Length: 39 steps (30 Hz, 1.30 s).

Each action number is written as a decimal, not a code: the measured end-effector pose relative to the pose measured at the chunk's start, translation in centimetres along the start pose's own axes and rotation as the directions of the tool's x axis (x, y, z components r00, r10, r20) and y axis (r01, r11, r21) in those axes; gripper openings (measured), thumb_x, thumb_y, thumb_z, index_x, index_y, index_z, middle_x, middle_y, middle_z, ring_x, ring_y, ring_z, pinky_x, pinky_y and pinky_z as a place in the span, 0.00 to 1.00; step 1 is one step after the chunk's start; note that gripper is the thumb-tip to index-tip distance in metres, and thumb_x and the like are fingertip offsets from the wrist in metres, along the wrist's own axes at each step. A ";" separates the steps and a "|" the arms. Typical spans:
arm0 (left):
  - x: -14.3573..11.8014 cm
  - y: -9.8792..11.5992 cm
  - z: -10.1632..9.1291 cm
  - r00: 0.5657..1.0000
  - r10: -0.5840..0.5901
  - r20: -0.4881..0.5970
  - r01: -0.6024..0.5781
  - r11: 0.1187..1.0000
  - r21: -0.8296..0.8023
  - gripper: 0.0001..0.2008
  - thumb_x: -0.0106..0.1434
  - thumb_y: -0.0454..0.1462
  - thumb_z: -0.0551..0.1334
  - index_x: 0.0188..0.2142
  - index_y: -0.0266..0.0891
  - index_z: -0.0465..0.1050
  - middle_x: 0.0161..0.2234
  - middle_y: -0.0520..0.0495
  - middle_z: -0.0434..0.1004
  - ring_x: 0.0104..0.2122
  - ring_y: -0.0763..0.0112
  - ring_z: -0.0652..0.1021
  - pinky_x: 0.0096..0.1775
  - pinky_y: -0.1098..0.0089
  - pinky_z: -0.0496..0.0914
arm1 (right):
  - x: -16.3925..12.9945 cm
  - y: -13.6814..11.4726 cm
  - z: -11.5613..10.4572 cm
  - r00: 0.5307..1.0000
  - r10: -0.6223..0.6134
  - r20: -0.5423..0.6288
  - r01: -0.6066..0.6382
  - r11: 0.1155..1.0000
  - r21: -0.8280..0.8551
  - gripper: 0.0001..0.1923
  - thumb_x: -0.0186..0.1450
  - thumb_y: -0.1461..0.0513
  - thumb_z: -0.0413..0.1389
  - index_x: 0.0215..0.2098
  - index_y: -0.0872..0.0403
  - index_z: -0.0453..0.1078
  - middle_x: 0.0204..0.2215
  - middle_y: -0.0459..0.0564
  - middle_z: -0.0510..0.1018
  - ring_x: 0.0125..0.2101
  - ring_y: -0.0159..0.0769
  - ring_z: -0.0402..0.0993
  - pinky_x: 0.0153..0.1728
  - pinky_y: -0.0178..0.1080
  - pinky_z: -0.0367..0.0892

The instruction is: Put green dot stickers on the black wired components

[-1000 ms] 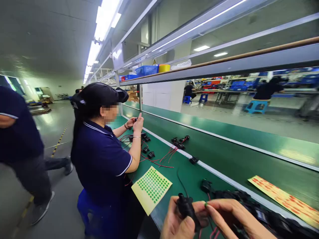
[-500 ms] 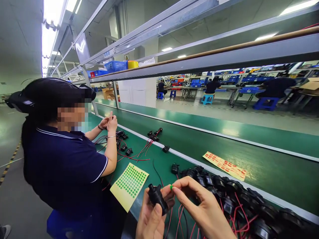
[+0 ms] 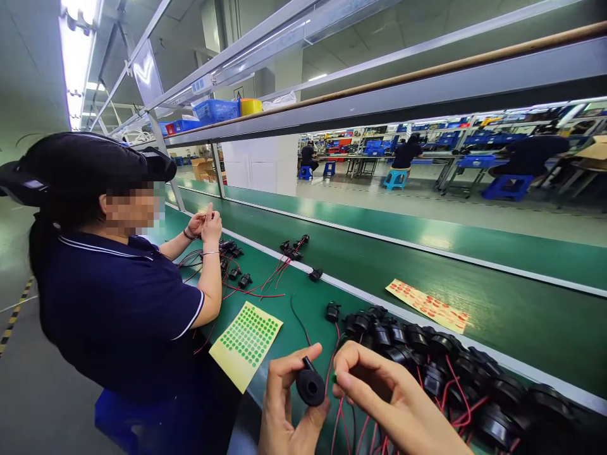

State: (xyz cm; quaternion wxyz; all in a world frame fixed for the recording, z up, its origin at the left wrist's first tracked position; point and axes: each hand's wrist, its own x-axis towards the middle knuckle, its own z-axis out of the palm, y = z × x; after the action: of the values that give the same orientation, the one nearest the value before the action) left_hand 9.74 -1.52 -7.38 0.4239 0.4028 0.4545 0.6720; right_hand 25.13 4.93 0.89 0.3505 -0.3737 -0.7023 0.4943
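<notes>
My left hand (image 3: 284, 411) pinches a small black round part (image 3: 310, 387) between thumb and fingers, holding it up just above the near edge of the green bench (image 3: 303, 328). My right hand (image 3: 393, 404) sits just beside it, fingertips closed on a tiny green dot sticker (image 3: 334, 378), almost touching the part. I think the sticker could land crooked or curl onto my fingertip, since it is so small and my fingers crowd it. The part hangs over the bench edge, so a loose pinch could drop it toward the floor.

Red wires (image 3: 346, 430) trail below my hands and could snag my wrist. To my right, close by, a heap of black parts (image 3: 427, 360) with red leads fills the bench; a wide sweep of my right hand might knock some loose. To my left lies a yellow sheet of green dots (image 3: 246, 344), partly overhanging the edge.

Beyond it, a co-worker (image 3: 118, 303) in a dark shirt sits close, hands raised over scattered parts, which limits room on that side. Farther out, a sheet of red stickers (image 3: 429, 306) lies on the conveyor belt (image 3: 474, 278); that strip is the roomiest. A shelf rail (image 3: 427, 95) runs overhead.
</notes>
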 end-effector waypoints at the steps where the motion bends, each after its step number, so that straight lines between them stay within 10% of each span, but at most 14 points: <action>1: 0.0 -0.1 -0.1 1.000 0.006 0.002 -0.006 1.000 0.012 0.24 0.61 0.55 0.74 0.48 0.46 0.73 0.61 0.37 0.82 0.64 0.49 0.77 0.64 0.53 0.69 | -0.1 0.1 0.0 1.000 0.013 0.020 -0.013 1.000 0.015 0.16 0.68 0.49 0.59 0.28 0.49 0.71 0.26 0.45 0.76 0.29 0.38 0.75 0.34 0.36 0.72; 25: 0.8 -0.2 -1.5 0.919 0.293 0.263 -0.324 0.942 0.086 0.17 0.71 0.44 0.69 0.58 0.62 0.76 0.60 0.58 0.84 0.62 0.71 0.80 0.64 0.73 0.70 | -0.6 0.1 0.1 0.991 -0.020 0.133 0.028 0.998 -0.058 0.08 0.65 0.67 0.55 0.30 0.50 0.68 0.31 0.44 0.76 0.34 0.36 0.73 0.36 0.35 0.68; 39: 2.1 0.3 -1.6 0.776 0.528 0.346 -0.582 0.810 0.069 0.20 0.71 0.39 0.69 0.61 0.52 0.74 0.60 0.51 0.84 0.61 0.74 0.80 0.63 0.76 0.71 | -1.3 0.0 0.7 0.989 -0.143 0.047 0.149 0.969 -0.195 0.10 0.62 0.71 0.53 0.29 0.49 0.65 0.29 0.42 0.77 0.31 0.33 0.74 0.34 0.32 0.68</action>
State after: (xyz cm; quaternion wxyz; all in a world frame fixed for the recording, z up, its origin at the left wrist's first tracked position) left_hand 7.49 -0.02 -7.21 0.2358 0.6543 0.2987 0.6535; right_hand 25.14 3.49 0.52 0.3353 -0.3459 -0.7792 0.4009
